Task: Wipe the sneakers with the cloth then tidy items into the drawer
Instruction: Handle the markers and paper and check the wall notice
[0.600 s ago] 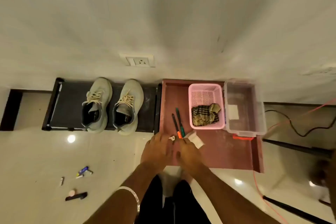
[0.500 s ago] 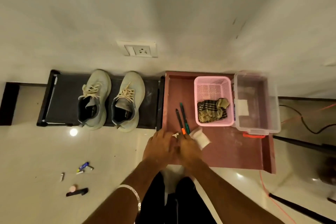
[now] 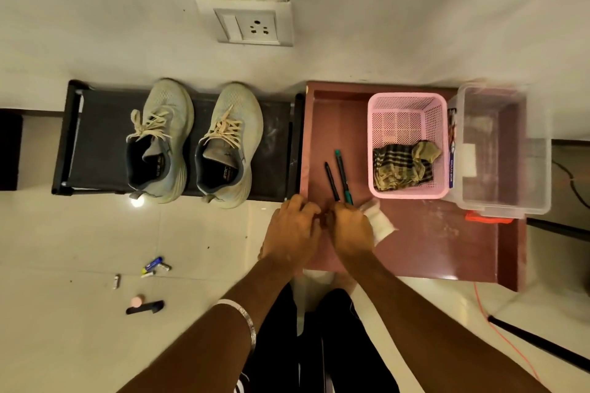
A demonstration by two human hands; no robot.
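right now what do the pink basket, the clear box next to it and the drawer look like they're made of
Pink basket: looks like moulded plastic, matte, with a regular perforated grid in its walls and floor.
Clear box: probably hard plastic, glossy and see-through, since the drawer shows through it.
Drawer: reddish-brown, smooth with a faint sheen; likely laminated or painted board, though the look leaves that open.

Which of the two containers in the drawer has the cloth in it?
The pink mesh basket, the left of the two, holds the crumpled checked cloth in its near end. The clear plastic box beside it on the right holds no cloth.
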